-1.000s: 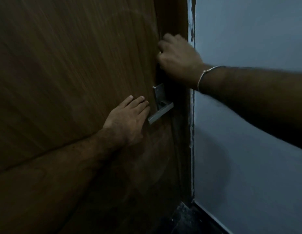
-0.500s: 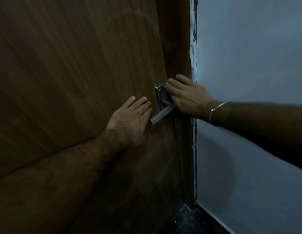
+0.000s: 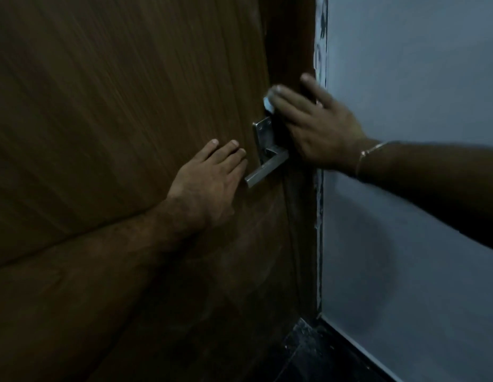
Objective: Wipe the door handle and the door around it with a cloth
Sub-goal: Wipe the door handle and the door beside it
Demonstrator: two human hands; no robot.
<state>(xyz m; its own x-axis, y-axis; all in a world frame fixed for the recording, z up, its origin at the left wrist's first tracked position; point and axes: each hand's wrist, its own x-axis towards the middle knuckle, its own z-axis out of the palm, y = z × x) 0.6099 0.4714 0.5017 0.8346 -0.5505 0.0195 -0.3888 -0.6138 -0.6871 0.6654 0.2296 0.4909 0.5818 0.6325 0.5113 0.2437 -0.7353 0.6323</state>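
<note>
A dark brown wooden door (image 3: 115,106) fills the left of the head view. Its square metal handle (image 3: 267,169) sticks out from a steel plate near the door's right edge. My left hand (image 3: 209,183) lies flat on the door just left of the handle, fingers straight, fingertips close to the lever's end. My right hand (image 3: 319,130) presses a small white cloth (image 3: 268,103) against the door just above the plate. Its fingers are stretched out, and only a corner of the cloth shows under the fingertips.
The brown door frame (image 3: 292,37) runs down beside the door's edge. A pale blue-grey wall (image 3: 418,78) fills the right side. A dark floor (image 3: 308,354) shows at the bottom. A thin bracelet (image 3: 372,153) circles my right wrist.
My right hand went from above the handle down onto it, then came back up to just above the plate, where the white cloth now shows. My left hand has stayed put.
</note>
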